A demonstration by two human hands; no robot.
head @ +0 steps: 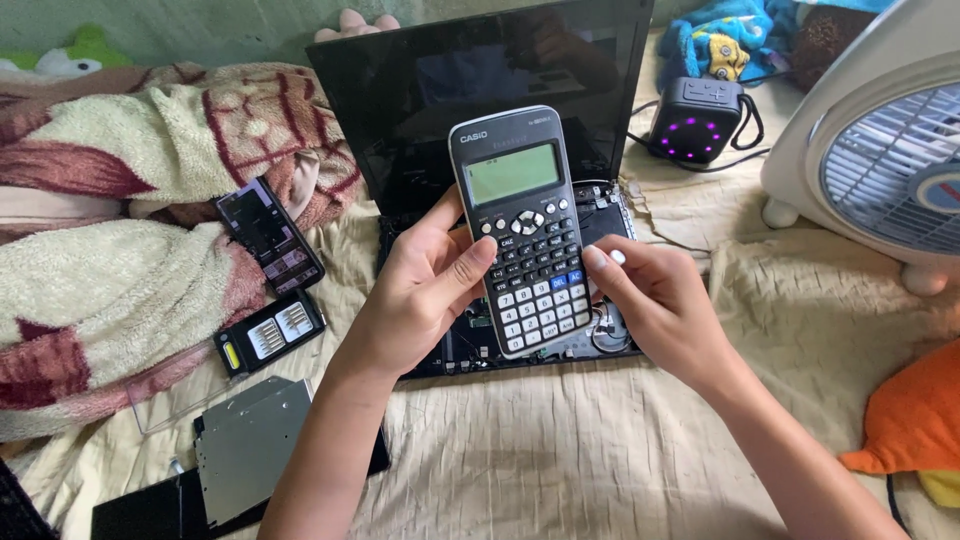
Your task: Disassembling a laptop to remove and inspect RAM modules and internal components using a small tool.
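Observation:
A dark grey scientific calculator [525, 215] is held upright between both hands, its green screen lit and keys facing me. My left hand [425, 290] grips its left edge, with the thumb resting on the keys. My right hand [655, 295] holds its right lower edge with the fingertips. Behind and under the calculator lies an opened laptop [420, 90] with a black screen, its base uncovered so the inner boards show.
A fleecy blanket [120, 230] lies at left with a phone [270, 235] on it. A screwdriver bit case [270, 333] and a metal drive [250, 445] rest near it. A black speaker with purple lights [697, 120] and a white fan [880, 150] stand at right, an orange plush [915, 415] below.

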